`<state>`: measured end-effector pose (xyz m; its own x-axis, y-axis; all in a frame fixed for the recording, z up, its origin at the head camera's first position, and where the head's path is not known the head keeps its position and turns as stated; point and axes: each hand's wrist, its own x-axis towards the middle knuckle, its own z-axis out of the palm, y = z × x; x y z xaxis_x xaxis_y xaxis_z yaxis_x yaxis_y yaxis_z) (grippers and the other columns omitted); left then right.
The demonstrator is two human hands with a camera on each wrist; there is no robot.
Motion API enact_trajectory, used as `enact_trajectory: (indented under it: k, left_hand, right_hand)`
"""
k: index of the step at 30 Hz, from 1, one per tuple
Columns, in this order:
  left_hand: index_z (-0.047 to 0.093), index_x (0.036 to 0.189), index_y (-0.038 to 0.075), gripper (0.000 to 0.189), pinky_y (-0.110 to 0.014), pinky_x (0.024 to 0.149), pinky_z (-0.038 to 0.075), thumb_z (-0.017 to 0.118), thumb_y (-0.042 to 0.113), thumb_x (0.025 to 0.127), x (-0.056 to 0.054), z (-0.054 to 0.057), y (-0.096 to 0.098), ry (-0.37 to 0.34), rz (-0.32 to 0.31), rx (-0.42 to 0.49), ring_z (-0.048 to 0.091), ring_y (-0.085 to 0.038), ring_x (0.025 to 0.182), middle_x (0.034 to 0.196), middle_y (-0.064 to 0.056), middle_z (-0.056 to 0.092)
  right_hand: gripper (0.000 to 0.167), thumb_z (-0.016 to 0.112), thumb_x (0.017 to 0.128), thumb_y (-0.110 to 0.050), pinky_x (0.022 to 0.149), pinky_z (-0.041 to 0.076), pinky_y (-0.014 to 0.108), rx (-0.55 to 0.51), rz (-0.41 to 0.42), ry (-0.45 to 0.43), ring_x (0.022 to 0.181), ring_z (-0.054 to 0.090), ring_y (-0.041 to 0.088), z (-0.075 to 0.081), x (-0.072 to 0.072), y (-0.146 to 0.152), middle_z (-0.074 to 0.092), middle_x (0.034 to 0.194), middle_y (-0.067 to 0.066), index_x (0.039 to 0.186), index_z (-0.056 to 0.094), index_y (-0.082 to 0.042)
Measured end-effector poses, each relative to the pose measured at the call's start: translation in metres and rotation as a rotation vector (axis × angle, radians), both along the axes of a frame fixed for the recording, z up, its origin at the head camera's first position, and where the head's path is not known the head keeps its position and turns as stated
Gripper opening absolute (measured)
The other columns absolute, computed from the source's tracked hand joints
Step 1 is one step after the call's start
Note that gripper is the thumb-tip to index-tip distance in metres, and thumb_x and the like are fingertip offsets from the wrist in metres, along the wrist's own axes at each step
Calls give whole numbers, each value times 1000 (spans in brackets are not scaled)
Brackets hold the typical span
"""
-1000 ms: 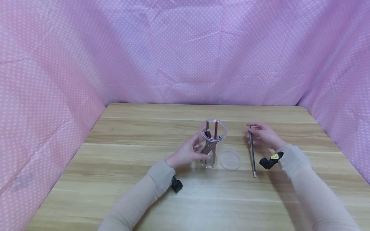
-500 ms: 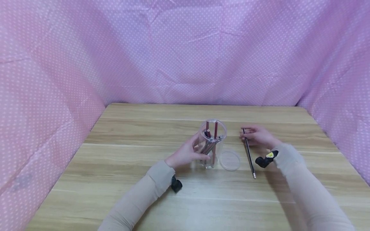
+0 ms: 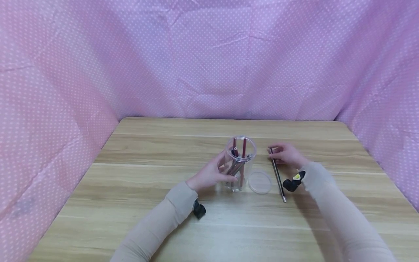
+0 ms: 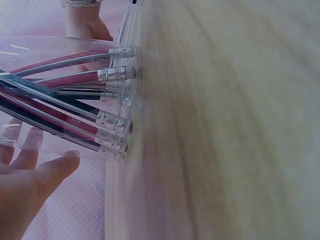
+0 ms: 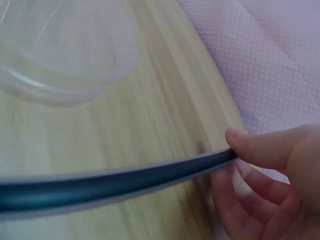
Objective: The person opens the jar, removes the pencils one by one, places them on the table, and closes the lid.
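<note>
Two bare hands worked over one wooden table. The left hand was curled round one clear cup, its thumb on the near side. The cup stood upright, holding at least six pencils, red and dark, all leaning; they overlapped too much for an exact count.

The right hand pinched one dark pencil by its far end, between thumb and fingers. Its silver-banded end pointed toward the person; whether that end touched the wood could not be told. This single pencil was outside the cup, to its right. Between the two, one round clear lid lay flat, just beside the cup. One pink dotted cloth hung behind the table.
</note>
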<state>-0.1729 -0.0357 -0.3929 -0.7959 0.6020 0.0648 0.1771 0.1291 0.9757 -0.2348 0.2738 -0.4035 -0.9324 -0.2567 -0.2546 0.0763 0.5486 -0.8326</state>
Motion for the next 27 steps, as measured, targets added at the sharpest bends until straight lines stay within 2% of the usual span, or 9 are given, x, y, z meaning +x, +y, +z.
enact_trajectory:
  k: [8,14,22,25,27]
  left_hand:
    - [23,149,36,98,-45,116,27,78,4,74,6,-2,5,19,9,9,26,-20,143,152,7,33]
    - [21,150,31,99,-45,117,26,77,1,74,10,-1,10,5,27,7,26,-20,143,152,4,34]
    - [20,152,20,97,-49,115,27,75,-1,75,29,23,16,5,36,-1,29,-27,141,152,-9,33]
    - [20,152,21,97,-48,115,28,76,0,75,31,24,18,2,45,-14,30,-25,141,153,-7,33]
    - [20,152,22,98,-48,116,27,76,-1,75,30,20,20,-4,50,-11,29,-25,142,153,-6,32]
  right_hand:
    - [49,66,85,-3,57,55,20,81,4,53,64,55,6,-3,-2,-5,56,88,8,127,48,12]
    - [47,67,84,-4,60,57,22,154,36,74,67,57,9,1,-3,-4,56,88,10,125,50,11]
    - [42,66,86,-6,62,58,26,274,88,112,69,60,15,3,-1,-2,58,93,17,123,52,9]
    - [42,66,86,-7,61,58,26,277,96,123,68,60,14,2,-1,0,59,92,17,122,52,10]
    - [42,66,86,-7,60,58,26,272,101,131,67,59,13,1,-1,1,59,90,16,122,53,10]
